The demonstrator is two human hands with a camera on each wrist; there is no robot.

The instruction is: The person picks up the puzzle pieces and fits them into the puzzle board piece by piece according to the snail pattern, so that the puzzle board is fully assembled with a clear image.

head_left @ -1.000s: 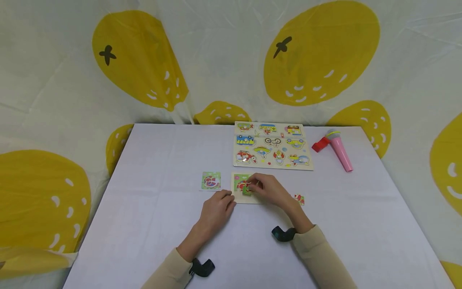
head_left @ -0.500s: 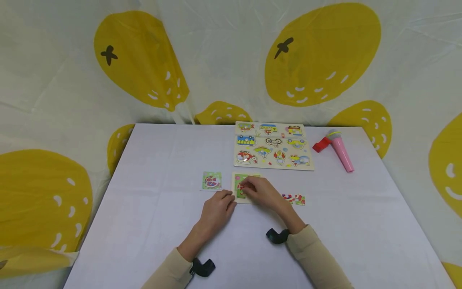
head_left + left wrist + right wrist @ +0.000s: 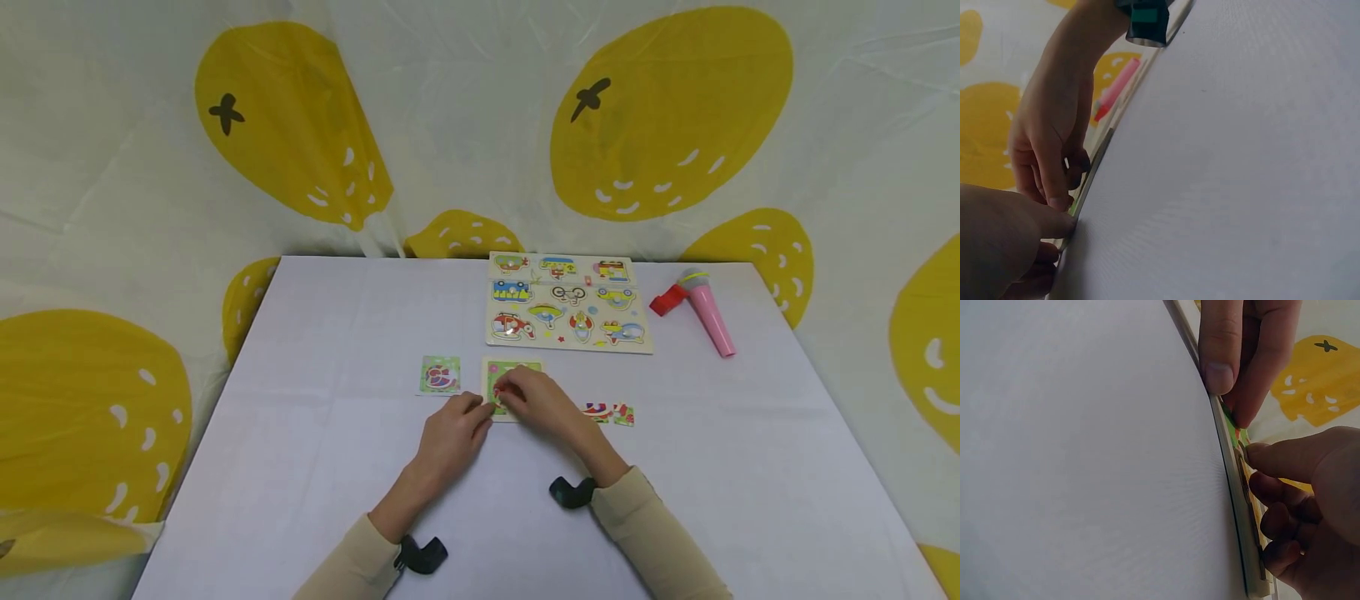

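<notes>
Left hand: at the flat pale wooden puzzle tray; pinching, I can't tell.
Right hand: pinches a flat red-and-green piece in it, away from surface edges.
Seating: seemingly midway; next wants pressing.

left hand + right hand: 2 | small puzzle tray: 1 | loose puzzle pieces in sight: 2 | square card: 1 | vehicle board: 1 | vehicle pictures on it: 10 | microphone: 1 | red object: 1 | wrist cameras: 2 | sleeves: 2 | counter: 1
</notes>
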